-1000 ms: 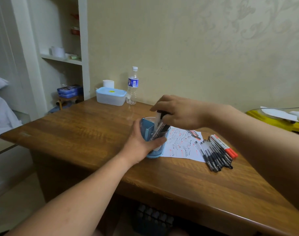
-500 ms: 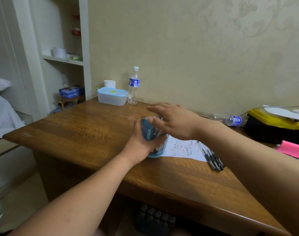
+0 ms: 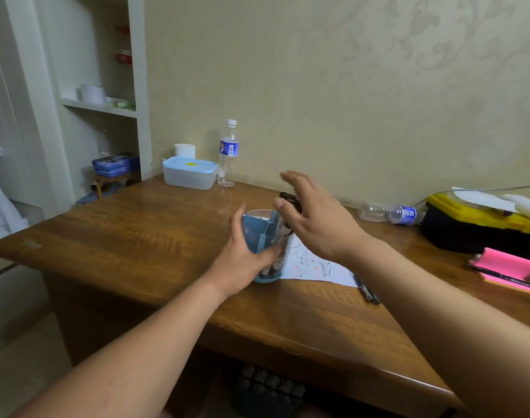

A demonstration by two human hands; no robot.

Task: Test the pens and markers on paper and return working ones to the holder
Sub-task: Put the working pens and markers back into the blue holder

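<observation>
The step in hand looks like the return of a tested marker. The left hand (image 3: 242, 260) grips the blue holder (image 3: 257, 236), fingers curled round its near side and thumb up its left wall, steadying it about mid-counter, closer to the near edge than the far one. The right hand (image 3: 318, 218) hovers just above the holder with its fingers spread and straight, holding nothing. A dark marker (image 3: 288, 198) stands in the holder's right compartment, its top just by the thumb; whether they touch I cannot tell.

The scribbled paper (image 3: 318, 268) lies right of the holder, touching its base, and a few black pens (image 3: 367, 292) lie at the sheet's near right corner. The next move probably calls for reaching right to those pens, picking one and trying it on the paper.

The counter (image 3: 137, 236) is brown grained wood. Along its far edge stand a blue-lidded box (image 3: 189, 175) and a water bottle (image 3: 228, 152); toward the right edge sit a yellow toolbox (image 3: 481, 221) and pink sticky notes (image 3: 502, 263). Patterned wallpaper (image 3: 348, 86) backs the counter, and white shelves (image 3: 97, 105) stand left.
</observation>
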